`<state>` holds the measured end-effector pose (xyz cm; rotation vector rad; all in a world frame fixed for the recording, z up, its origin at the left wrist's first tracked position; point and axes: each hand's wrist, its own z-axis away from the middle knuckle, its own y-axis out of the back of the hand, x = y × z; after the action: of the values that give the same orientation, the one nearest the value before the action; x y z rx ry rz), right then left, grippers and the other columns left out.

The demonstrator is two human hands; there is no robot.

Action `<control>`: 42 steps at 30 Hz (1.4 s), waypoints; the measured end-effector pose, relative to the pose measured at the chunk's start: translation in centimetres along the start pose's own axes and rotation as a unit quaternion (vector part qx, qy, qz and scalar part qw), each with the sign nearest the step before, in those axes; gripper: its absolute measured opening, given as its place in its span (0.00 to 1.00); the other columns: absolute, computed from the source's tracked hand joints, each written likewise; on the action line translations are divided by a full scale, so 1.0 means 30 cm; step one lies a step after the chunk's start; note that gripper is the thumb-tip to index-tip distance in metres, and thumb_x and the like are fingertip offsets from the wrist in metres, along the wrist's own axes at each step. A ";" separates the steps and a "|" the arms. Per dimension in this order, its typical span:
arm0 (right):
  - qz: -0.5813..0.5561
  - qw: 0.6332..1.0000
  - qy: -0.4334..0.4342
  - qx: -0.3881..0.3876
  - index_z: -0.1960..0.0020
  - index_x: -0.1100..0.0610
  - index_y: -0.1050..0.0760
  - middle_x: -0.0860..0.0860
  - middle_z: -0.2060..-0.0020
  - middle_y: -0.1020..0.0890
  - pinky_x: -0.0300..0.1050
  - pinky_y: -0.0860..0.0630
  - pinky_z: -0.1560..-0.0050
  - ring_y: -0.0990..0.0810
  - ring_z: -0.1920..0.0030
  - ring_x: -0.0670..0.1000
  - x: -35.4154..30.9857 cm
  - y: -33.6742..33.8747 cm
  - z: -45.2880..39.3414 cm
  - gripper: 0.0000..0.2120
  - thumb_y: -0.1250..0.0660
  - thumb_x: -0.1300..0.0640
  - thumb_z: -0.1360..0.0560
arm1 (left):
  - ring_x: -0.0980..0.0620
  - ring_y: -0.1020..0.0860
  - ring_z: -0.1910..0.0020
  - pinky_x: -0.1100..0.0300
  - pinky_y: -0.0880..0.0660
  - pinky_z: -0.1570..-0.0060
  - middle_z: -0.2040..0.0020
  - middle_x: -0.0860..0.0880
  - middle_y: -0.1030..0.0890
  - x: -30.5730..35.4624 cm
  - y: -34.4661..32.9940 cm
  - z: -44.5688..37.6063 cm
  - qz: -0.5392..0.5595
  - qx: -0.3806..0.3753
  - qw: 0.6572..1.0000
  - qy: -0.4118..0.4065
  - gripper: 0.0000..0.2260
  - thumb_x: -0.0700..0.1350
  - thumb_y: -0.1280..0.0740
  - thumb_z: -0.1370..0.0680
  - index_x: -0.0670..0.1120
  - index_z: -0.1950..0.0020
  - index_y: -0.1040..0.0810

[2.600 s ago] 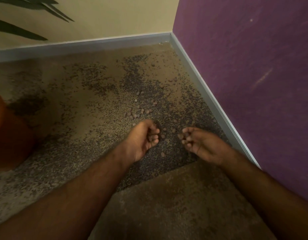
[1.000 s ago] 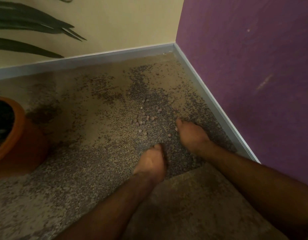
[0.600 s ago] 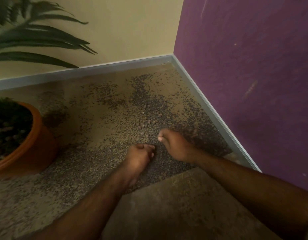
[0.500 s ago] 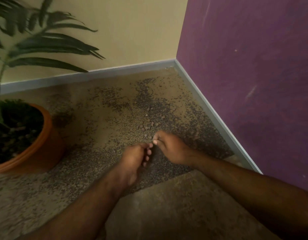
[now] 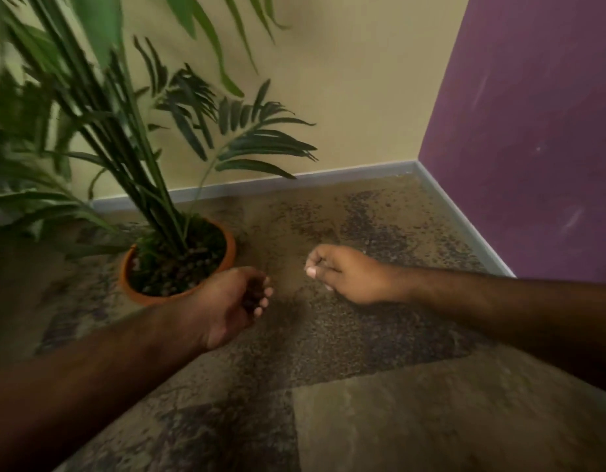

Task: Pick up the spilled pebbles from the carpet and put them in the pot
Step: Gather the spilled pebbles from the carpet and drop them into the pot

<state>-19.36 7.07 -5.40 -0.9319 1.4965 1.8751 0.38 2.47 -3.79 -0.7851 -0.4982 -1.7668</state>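
Observation:
An orange pot (image 5: 230,248) with a palm plant stands on the carpet at centre left; its soil is topped with pebbles. My left hand (image 5: 231,303) hovers just right of the pot's rim, cupped palm-up around dark pebbles (image 5: 252,292). My right hand (image 5: 342,272) is further right above the carpet, its fingers curled shut in a loose fist; whether it holds pebbles is hidden. Loose pebbles on the carpet are too blurred to pick out.
The mottled brown carpet (image 5: 329,335) runs into a corner between a cream wall (image 5: 346,80) and a purple wall (image 5: 533,131), edged with a grey skirting board (image 5: 465,223). Palm fronds (image 5: 124,131) spread over the upper left.
Both hands have lifted from the pebble patch near the corner and moved left toward the pot. The view has swung left and up, bringing the whole pot and plant in.

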 end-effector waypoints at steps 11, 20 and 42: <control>0.081 0.996 0.005 -0.048 0.57 0.53 0.26 0.48 0.68 0.23 0.39 0.30 0.69 0.26 0.70 0.46 -0.392 -0.045 -0.221 0.10 0.40 0.52 0.20 | 0.52 0.33 0.73 0.61 0.33 0.72 0.70 0.46 0.32 0.031 0.343 0.084 0.123 0.160 0.978 -0.057 0.11 0.29 0.46 0.27 0.43 0.63 0.32; -0.039 0.995 -0.091 0.021 0.64 0.55 0.27 0.51 0.71 0.25 0.40 0.33 0.72 0.29 0.71 0.48 -0.388 -0.151 -0.318 0.15 0.41 0.54 0.19 | 0.55 0.42 0.80 0.61 0.44 0.70 0.74 0.50 0.37 0.070 0.514 0.101 0.225 0.171 0.951 -0.129 0.10 0.38 0.49 0.26 0.46 0.65 0.35; -0.288 0.937 -0.200 0.012 0.53 0.53 0.24 0.50 0.63 0.23 0.44 0.29 0.59 0.26 0.60 0.49 -0.468 -0.314 -0.466 0.08 0.41 0.58 0.22 | 0.43 0.33 0.31 0.51 0.39 0.29 0.34 0.47 0.28 0.076 0.555 0.039 0.254 0.096 0.949 -0.157 0.31 0.62 0.47 0.23 0.39 0.32 0.31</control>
<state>-1.15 -4.57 -1.59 -0.8012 0.8766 1.4906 15.97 -3.68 -2.11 -0.9611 -0.6052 -1.1040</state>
